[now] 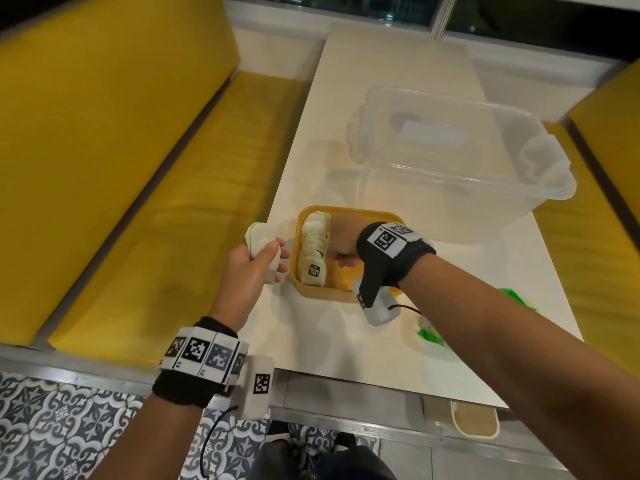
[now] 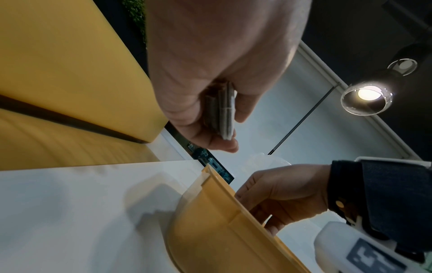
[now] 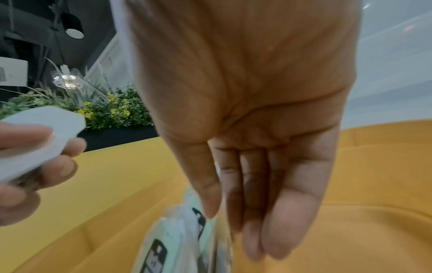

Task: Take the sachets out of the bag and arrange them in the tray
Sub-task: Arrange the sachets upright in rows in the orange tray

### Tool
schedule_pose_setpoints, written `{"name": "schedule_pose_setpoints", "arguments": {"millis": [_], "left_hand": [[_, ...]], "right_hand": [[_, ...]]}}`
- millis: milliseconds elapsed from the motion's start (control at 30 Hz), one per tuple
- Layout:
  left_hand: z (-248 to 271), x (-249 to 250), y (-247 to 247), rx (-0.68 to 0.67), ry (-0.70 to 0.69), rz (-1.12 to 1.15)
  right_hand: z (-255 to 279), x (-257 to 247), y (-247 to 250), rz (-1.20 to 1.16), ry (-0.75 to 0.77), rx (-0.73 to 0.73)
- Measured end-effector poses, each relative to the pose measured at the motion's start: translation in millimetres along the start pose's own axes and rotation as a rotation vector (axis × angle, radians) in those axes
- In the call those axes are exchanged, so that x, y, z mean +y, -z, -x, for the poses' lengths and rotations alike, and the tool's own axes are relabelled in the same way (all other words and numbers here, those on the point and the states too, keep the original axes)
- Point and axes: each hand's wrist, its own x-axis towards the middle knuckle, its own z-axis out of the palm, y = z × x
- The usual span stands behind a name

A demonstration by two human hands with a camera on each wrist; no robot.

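Two yellow benches flank the white table; left grip clasps sachets, right grip flat-fingered.

Right hand: palm to the camera, fingers straight and close together, pointing down into the yellow plastic tray.
Row of white and pale green paper sachets: standing on edge in the tray, just left of the fingertips; actual contact is unclear.
Left hand: at the left edge, fingers curled around a stack of white sachets.
Background: green plants with yellow flowers far left.
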Motion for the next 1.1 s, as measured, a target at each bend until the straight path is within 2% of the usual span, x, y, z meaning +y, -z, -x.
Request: {"name": "schedule_pose_setpoints", "arguments": {"millis": [100,300,467,600,700,767,867,933,1000,1100], "left_hand": [[1,2,-1,-0.003,0.0,0.005],[-1,4,-2,-0.008,0.002,0.002],[0,5,-1,0.001,0.005,0.007],[0,6,-4,-0.016,0.048,0.055],[1,9,-10,-0.067,0.115,0.142],[3,13,-17,-0.106,0.151,0.197],[5,18,-31,-0.189,0.162,0.239],[5,20,-39,-0.225,0.14,0.217],[7,21,-46,-0.251,0.101,0.183],[11,23,-59,-0.269,0.074,0.188]], "right_hand": [[-4,3,4,-0.037,-0.052,0.084],[-10,-2,1,-0.227,0.002,0.019],[-14,2,2,-0.385,0.022,0.035],[-11,8,-3,-0.484,0.046,-0.033],[-8,13,3,-0.419,0.064,0.081],[1,16,13,-0.322,0.122,0.151],[30,19,25,-0.593,0.315,0.175],[50,21,28,-0.66,0.458,0.188],[62,27,28,-0.576,0.526,0.174],[69,37,20,-0.433,0.522,0.225]]}}
